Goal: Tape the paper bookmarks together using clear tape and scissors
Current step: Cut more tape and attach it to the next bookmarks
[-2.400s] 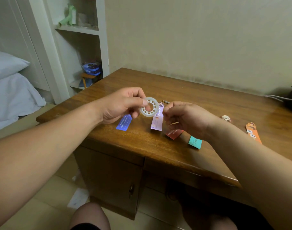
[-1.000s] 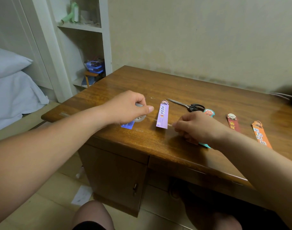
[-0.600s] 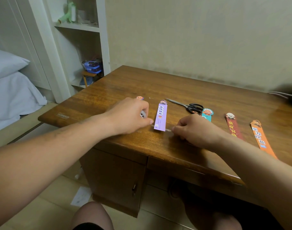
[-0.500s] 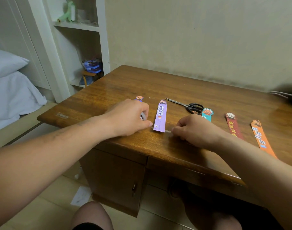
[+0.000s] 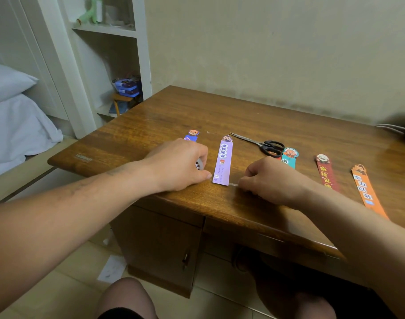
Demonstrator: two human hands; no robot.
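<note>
purple bookmark [image 5: 222, 162]: flat on desk [image 5: 289, 125]
left hand [image 5: 180, 165]: left of bookmark, curled on tape roll [image 5: 198, 164]
right hand [image 5: 269, 180]: right of bookmark, pinching tape strip [image 5: 232, 184]

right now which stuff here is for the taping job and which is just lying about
For the job: purple paper bookmark, blue bookmark, teal bookmark, red bookmark, orange bookmark, clear tape roll, black-handled scissors.

Lying about: white pillow, blue boxes on shelf.
</note>
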